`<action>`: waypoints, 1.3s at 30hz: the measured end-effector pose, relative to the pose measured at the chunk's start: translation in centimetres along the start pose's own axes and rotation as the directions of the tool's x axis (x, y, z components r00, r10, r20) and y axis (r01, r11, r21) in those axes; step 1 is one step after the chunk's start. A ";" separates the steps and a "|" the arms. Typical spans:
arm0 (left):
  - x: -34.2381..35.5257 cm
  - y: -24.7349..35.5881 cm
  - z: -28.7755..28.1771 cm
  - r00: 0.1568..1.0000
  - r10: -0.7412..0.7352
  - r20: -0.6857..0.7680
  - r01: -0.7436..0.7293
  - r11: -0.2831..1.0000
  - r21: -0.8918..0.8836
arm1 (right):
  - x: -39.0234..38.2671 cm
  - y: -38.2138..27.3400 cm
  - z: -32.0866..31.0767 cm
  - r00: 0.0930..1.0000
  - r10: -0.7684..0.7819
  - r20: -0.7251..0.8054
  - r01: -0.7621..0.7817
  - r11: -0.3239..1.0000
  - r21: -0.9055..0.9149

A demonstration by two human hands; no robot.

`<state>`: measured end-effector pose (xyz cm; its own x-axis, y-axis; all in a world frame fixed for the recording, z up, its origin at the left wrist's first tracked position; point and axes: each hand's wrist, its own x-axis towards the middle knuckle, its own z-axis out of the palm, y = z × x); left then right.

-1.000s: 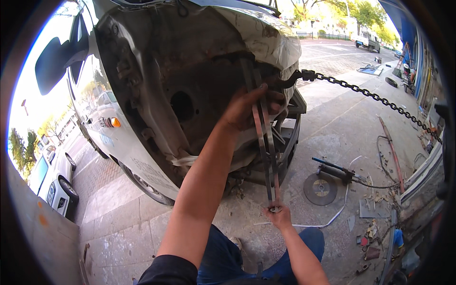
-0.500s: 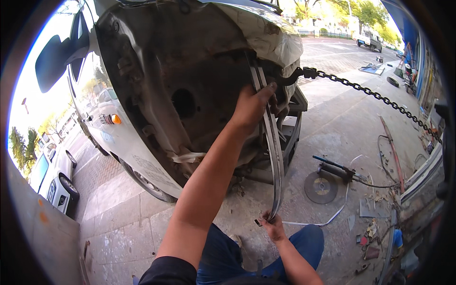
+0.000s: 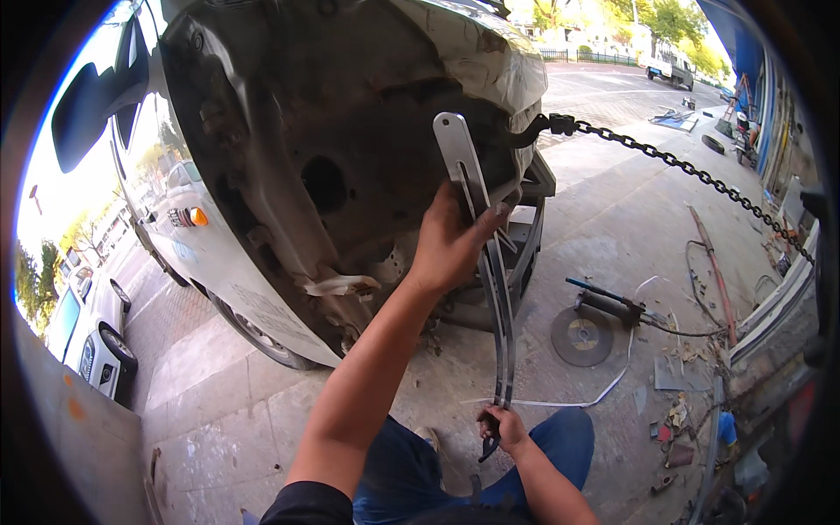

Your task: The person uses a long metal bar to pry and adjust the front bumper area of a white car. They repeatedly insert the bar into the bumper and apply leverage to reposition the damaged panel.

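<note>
My left hand (image 3: pixel 448 241) is closed around the upper part of a long, slotted metal bar (image 3: pixel 493 293) with a rounded, holed top end. Lower down, above my thighs, my right hand (image 3: pixel 502 429) has its fingers wrapped round the bar's other end, where a dark curved tip pokes out below. The bar stands nearly upright in front of the dark, exposed inner panel (image 3: pixel 376 131) of a white vehicle (image 3: pixel 241 280). A black hook (image 3: pixel 531 131) on a taut chain (image 3: pixel 669 159) catches the vehicle's front, right of the bar's top.
An angle grinder (image 3: pixel 608 306) with a large disc (image 3: pixel 582 337) lies on the ground to the right, its cord trailing. Beyond it are a reddish pole (image 3: pixel 713 271) and scattered scraps. A metal frame (image 3: pixel 535 219) juts out at the vehicle's front. A white car (image 3: pixel 83 341) stands far left.
The bar's top has come away from the dark panel toward me, its rounded end now showing. My left hand has moved down and slightly left with it; the view has shifted a little.
</note>
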<state>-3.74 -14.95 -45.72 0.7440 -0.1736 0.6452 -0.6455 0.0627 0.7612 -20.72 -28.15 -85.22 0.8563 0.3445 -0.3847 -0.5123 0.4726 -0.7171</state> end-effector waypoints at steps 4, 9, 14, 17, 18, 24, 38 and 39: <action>-0.8 2.6 0.0 0.959 0.259 -0.117 -0.249 0.964 0.094 | 0.5 -0.7 0.4 0.993 -0.108 -0.036 0.106 0.992 -0.071; -2.5 5.7 -0.1 0.823 0.511 -0.248 -0.522 0.853 0.023 | 0.9 -0.1 -0.2 0.988 0.078 -0.130 -0.118 0.933 -0.340; -4.6 7.0 -2.9 0.718 0.691 -0.081 -0.661 0.714 0.230 | 1.5 -0.1 -3.3 0.947 0.299 -0.120 -0.297 0.954 0.035; -6.4 7.0 -3.8 0.762 0.638 -0.110 -0.596 0.758 0.265 | 2.0 0.0 -4.2 0.916 0.357 -0.181 -0.363 0.932 0.005; -6.9 6.9 -4.0 0.779 0.619 -0.102 -0.566 0.763 0.311 | 2.1 0.3 -4.2 0.889 0.398 -0.226 -0.409 0.913 -0.002; -8.7 4.7 -5.2 0.741 0.640 -0.201 -0.538 0.746 0.392 | 1.8 2.2 -5.3 0.825 0.495 -0.272 -0.489 0.867 0.094; -10.9 1.6 -8.5 0.803 0.565 -0.189 -0.437 0.774 0.457 | 2.2 2.4 -3.4 0.854 0.293 -0.430 -0.355 0.932 -0.071; -10.9 1.6 -8.5 0.813 0.561 -0.155 -0.442 0.768 0.463 | 2.5 2.2 -3.4 0.844 0.345 -0.410 -0.361 0.932 0.041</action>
<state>-11.45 -4.56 -50.98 0.2692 0.0467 0.9620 -0.9046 -0.3305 0.2692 -19.53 -28.97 -89.72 0.5729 0.1216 -0.8106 -0.7890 0.3495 -0.5052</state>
